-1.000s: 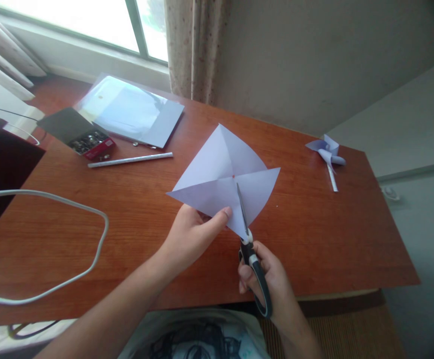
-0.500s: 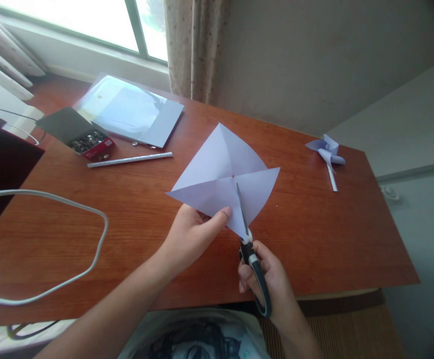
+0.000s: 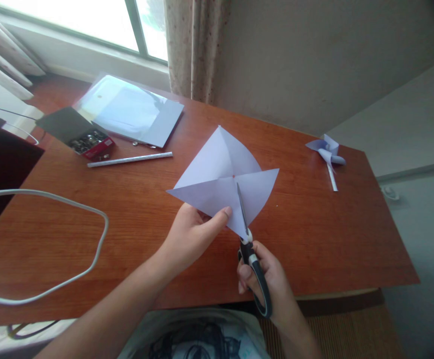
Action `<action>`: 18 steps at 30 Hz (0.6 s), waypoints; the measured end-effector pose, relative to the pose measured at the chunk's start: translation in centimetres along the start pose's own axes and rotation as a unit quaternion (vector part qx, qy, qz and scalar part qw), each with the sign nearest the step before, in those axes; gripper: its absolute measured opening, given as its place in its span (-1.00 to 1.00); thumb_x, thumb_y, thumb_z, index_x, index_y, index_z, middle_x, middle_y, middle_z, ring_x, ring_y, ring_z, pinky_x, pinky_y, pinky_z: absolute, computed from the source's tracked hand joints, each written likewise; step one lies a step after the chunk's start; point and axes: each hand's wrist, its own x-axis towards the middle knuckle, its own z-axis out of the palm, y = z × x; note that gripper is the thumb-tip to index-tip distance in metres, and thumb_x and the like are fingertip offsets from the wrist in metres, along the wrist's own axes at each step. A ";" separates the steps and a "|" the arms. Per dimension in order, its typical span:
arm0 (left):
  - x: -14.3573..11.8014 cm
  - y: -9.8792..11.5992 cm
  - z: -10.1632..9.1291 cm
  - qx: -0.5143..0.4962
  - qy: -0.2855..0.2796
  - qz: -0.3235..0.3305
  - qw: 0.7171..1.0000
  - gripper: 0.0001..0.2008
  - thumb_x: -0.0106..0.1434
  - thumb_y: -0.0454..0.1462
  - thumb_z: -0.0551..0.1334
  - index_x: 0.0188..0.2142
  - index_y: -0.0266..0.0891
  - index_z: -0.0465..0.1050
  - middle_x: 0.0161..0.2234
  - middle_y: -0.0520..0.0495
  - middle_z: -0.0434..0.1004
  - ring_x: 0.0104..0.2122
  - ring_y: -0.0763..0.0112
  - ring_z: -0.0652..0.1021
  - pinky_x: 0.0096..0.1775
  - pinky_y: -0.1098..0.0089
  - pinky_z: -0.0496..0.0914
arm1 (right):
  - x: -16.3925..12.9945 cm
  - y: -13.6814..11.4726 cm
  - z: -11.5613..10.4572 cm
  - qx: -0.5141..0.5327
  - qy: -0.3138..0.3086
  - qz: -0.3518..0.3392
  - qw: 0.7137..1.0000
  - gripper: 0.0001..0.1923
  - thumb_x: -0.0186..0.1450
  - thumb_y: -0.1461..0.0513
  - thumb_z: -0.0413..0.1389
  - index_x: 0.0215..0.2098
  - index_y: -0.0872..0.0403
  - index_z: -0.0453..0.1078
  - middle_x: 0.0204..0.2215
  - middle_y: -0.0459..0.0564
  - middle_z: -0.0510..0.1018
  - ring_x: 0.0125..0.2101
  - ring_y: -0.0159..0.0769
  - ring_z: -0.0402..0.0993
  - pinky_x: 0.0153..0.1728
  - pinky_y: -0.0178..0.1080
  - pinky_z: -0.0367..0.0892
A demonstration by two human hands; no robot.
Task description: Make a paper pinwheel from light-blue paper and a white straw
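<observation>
A pale sheet of paper (image 3: 205, 169), squarish with creases and a small red dot near its centre, is held above the table. My left hand (image 3: 196, 229) pinches its lower edge, thumb on top and fingers underneath. Black-and-white scissors (image 3: 253, 267) are in my right hand (image 3: 271, 279), fingers through the handles. One blade lies over the paper, its tip just below the red dot; the other blade is hidden beneath. A cut separates the raised right flap from the upper part.
On the wooden table (image 3: 332, 239) a paper pinwheel (image 3: 327, 149) lies at the right. At the back left are an opened box of metal clips (image 3: 92, 142), a rolled paper stick (image 3: 130, 159) and a clear folder (image 3: 130, 112). A white cable (image 3: 103, 234) loops at left.
The paper's right and top edges have shifted very slightly. Both hands and the scissors are almost where they were.
</observation>
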 end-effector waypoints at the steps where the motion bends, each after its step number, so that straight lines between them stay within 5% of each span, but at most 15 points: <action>1: 0.0 0.0 0.0 -0.001 0.000 0.000 1.000 -0.82 0.18 -0.19 0.38 -0.36 -0.27 0.51 -0.45 -0.02 0.61 -0.42 0.32 0.58 -0.39 0.44 0.44 | 0.0 0.0 0.1 0.004 -0.001 -0.001 1.000 -0.45 0.17 -0.20 0.30 -0.33 0.04 0.27 -0.59 -0.23 0.40 -0.64 -0.46 0.35 -0.57 -0.39 0.21; 18: 0.0 -0.1 0.1 0.018 0.013 0.003 1.000 -0.83 0.17 -0.20 0.35 -0.41 -0.25 0.46 -0.44 -0.03 0.61 -0.36 0.29 0.60 -0.34 0.42 0.46 | -0.3 -0.8 0.0 0.032 -0.037 -0.003 0.999 -0.41 0.10 -0.22 0.35 -0.29 0.04 0.30 -0.52 -0.17 0.40 -0.55 -0.41 0.33 -0.50 -0.35 0.36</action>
